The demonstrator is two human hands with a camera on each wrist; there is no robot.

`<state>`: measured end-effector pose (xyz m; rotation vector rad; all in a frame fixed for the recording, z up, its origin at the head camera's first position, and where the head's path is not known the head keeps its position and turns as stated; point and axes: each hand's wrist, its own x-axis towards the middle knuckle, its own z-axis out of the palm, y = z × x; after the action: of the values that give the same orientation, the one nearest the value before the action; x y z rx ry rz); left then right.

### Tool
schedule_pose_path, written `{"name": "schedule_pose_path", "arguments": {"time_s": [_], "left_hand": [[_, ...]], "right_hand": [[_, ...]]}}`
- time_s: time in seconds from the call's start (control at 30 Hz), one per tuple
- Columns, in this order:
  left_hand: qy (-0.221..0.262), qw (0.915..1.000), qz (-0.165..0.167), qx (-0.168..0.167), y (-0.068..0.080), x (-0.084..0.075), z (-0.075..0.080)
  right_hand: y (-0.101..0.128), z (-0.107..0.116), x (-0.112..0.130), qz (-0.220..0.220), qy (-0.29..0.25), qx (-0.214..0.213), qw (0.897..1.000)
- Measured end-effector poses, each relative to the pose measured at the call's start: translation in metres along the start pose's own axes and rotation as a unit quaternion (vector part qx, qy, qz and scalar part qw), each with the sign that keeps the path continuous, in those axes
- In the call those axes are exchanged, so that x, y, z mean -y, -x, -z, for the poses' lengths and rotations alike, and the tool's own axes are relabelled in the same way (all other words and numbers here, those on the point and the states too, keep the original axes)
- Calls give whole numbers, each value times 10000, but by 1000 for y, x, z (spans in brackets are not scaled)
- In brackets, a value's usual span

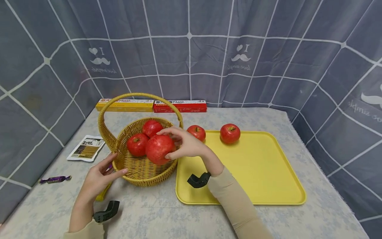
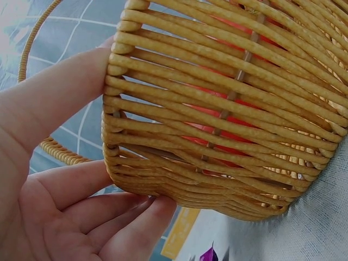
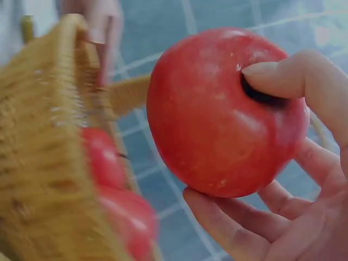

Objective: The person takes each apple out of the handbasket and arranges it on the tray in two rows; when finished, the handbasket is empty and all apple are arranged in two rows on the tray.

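Observation:
A wicker basket (image 1: 140, 181) with a tall hoop handle stands left of the middle of the table. Inside it lie two red apples, one apple (image 1: 137, 144) nearer the left and another apple (image 1: 151, 127) behind. Over the basket's right part, my right hand (image 1: 188, 143) holds a third apple (image 3: 217, 114) between thumb and fingers, the thumb at its dark hollow. My left hand (image 1: 96, 179) grips the basket's rim on the near left, the thumb on one side of the wall and the fingers on the other (image 2: 81, 206).
A yellow tray (image 1: 262, 166) lies to the right, with an apple (image 1: 230, 133) on its far edge and another apple (image 1: 197, 132) at its far left corner. Pasta boxes (image 1: 180, 106) line the back. At left are a flat packet (image 1: 87, 148) and a purple-wrapped candy (image 1: 55, 179).

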<state>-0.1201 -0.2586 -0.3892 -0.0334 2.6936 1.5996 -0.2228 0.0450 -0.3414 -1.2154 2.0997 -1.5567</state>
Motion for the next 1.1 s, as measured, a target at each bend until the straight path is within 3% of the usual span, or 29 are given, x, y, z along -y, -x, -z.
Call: {"name": "schedule_pose_path", "arguments": {"time_s": [0.17, 0.27, 0.4, 0.5, 0.6, 0.73, 0.8, 0.87, 0.93, 1.1], "left_hand": [[-88, 10000, -22, -28, 1, 0, 1], [-142, 9999, -42, -39, 0, 0, 2], [-130, 9999, -58, -24, 0, 1, 2], [-74, 9999, -73, -14, 0, 1, 2], [-3, 10000, -94, -22, 0, 1, 1], [48, 9999, -141, -57, 0, 2, 1], [55, 9999, -153, -52, 0, 2, 1], [73, 9999, -143, -35, 0, 1, 1], [69, 9999, -131, -24, 0, 1, 0], [65, 9999, -145, -7, 0, 1, 0]], "right_hand": [[31, 38, 14, 371, -482, -470, 9970], [52, 63, 17, 419, -617, -1127, 9908], [79, 96, 14, 297, -654, -2342, 9695], [99, 117, 7, -41, -520, -3253, 9442], [114, 133, -6, -577, -371, -4203, 9048], [125, 146, -27, -1306, -440, -5534, 8214], [130, 150, -37, -1586, -599, -6024, 7800], [134, 154, -47, -1802, -764, -6365, 7460], [139, 156, -56, -1967, -831, -6581, 7220], [148, 158, -76, -2387, -296, -6889, 6838]]}}
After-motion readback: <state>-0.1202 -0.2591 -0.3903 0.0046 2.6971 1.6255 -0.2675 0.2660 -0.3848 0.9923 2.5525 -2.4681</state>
